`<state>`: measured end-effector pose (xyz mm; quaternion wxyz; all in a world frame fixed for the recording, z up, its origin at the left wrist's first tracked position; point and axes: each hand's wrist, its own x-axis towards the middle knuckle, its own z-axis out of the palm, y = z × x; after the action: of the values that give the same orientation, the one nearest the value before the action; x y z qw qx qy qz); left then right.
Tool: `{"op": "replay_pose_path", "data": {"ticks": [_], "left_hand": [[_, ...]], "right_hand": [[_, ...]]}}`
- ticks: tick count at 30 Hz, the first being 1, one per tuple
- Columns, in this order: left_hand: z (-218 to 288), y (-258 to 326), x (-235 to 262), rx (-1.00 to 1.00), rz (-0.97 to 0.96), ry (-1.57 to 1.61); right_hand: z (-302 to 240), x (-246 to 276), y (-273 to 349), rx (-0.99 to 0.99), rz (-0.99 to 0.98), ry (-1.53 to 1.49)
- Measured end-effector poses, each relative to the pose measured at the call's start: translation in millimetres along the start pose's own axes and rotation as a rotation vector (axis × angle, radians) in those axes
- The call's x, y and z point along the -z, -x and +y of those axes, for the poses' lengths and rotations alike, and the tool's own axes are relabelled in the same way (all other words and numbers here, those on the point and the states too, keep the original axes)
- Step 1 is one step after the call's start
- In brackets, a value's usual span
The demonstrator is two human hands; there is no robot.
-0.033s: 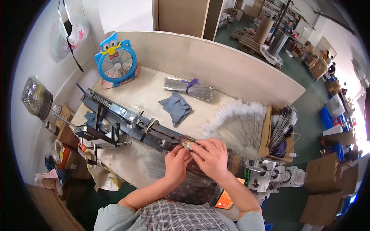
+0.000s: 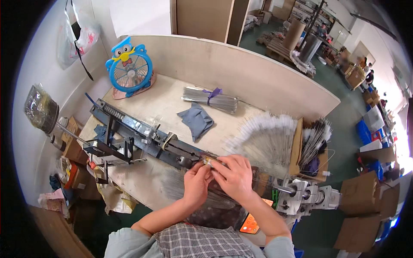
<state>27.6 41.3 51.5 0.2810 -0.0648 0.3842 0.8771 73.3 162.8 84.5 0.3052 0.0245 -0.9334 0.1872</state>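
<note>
My left hand (image 2: 196,184) and my right hand (image 2: 235,175) meet at the near end of a long dark metal rail device (image 2: 142,132) on the workbench. Fingertips of both hands pinch a small pale, thin piece (image 2: 209,161) right at the rail's end; what it is exactly is too small to tell. Just beyond my right hand a fan of thin whitish strips (image 2: 267,136) is spread on the bench. More thin strips lie under my wrists at the bench's near edge (image 2: 174,185).
A tied bundle of strips with a purple band (image 2: 210,99) and a grey-blue cloth (image 2: 196,121) lie further back. A blue owl-shaped fan (image 2: 128,69) stands at the back left. A cardboard box of wires (image 2: 312,145) and a metal machine (image 2: 303,195) sit to the right.
</note>
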Motion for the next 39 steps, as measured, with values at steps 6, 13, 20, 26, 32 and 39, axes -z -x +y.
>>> {"op": "replay_pose_path", "data": {"ticks": [6,13,20,26,32,39], "left_hand": [[-0.8,-1.3,7.6,0.028,-0.016,0.071],[-2.8,-3.1,13.0,0.068,-0.011,0.134],[-5.3,-6.4,15.6,0.068,0.020,0.191],[-4.2,-3.8,13.0,0.090,-0.028,0.166],[-0.5,-0.7,7.4,0.018,-0.021,0.114],[-4.0,-1.0,5.3,0.020,-0.014,0.082]], "right_hand": [[-3.2,-1.6,-4.4,-0.006,-0.015,-0.023],[-8.8,-9.3,-3.5,-0.091,0.029,0.045],[-14.8,-6.5,-7.1,-0.031,0.011,0.073],[-13.9,-4.5,-7.6,-0.050,-0.006,0.048],[-13.9,-5.0,-6.4,-0.070,0.029,0.061],[-3.3,-3.4,1.6,0.018,0.046,0.112]]}}
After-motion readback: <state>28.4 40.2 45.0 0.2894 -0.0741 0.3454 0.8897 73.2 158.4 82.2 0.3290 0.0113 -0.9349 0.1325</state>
